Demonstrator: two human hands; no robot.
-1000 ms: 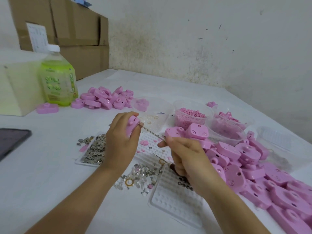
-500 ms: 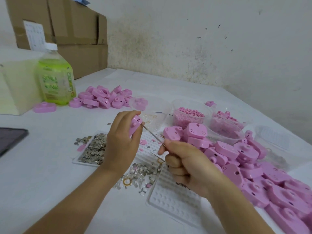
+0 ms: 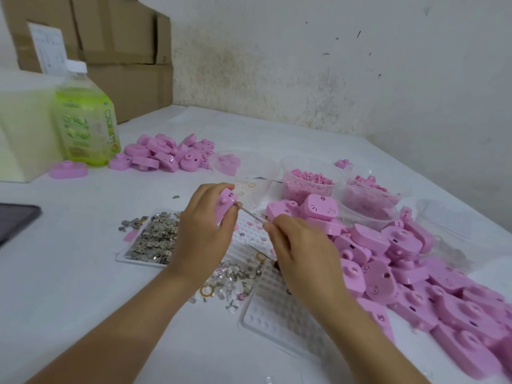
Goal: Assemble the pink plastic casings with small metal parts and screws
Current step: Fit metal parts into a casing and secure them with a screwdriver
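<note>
My left hand (image 3: 203,231) grips a pink casing (image 3: 225,205) above the table, fingers curled round it. My right hand (image 3: 299,254) pinches thin metal tweezers (image 3: 250,214), whose tip touches the casing's right side. A big heap of pink casings (image 3: 388,261) lies to the right, a smaller heap (image 3: 163,153) at the back left. Small metal parts (image 3: 155,239) fill a clear tray under my left hand. Loose metal bits and rings (image 3: 230,281) lie between my forearms.
A white dimpled tray (image 3: 279,314) lies under my right wrist. Clear tubs of pink pieces (image 3: 307,181) stand behind. A green bottle (image 3: 83,117), a pale box (image 3: 25,128), cardboard boxes (image 3: 110,37) and a dark tablet (image 3: 13,220) sit at the left.
The view has shifted slightly. My right hand rose a little and turned knuckles up, keeping the tweezers at the casing. My left hand holds the casing in the same place.
</note>
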